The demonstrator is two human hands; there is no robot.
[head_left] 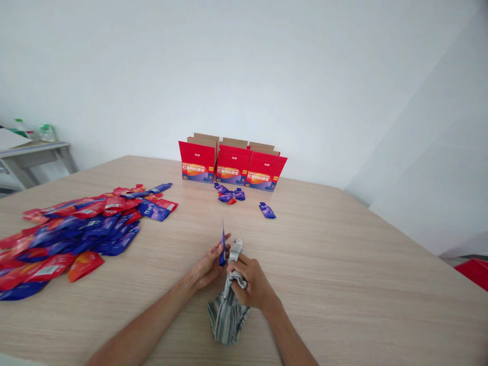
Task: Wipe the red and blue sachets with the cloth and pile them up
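Observation:
Near the table's front middle, my left hand (209, 265) grips a blue pouch (222, 249), which stands nearly edge-on to the camera. Just right of it, my right hand (249, 280) is closed on a grey striped cloth (227, 317) that hangs down below the fingers. The top of the cloth is close beside the blue pouch; whether they touch I cannot tell. To the left lies a large heap of red and blue pouches (91, 223). A few small blue pouches (231, 194) lie before the boxes, and a single blue pouch (267, 210) lies to their right.
Three open red boxes (198, 161) stand side by side at the back of the wooden table (343, 264), near the white wall. A side table (34, 148) with bottles is at the far left. Something red (473, 272) shows beyond the right edge.

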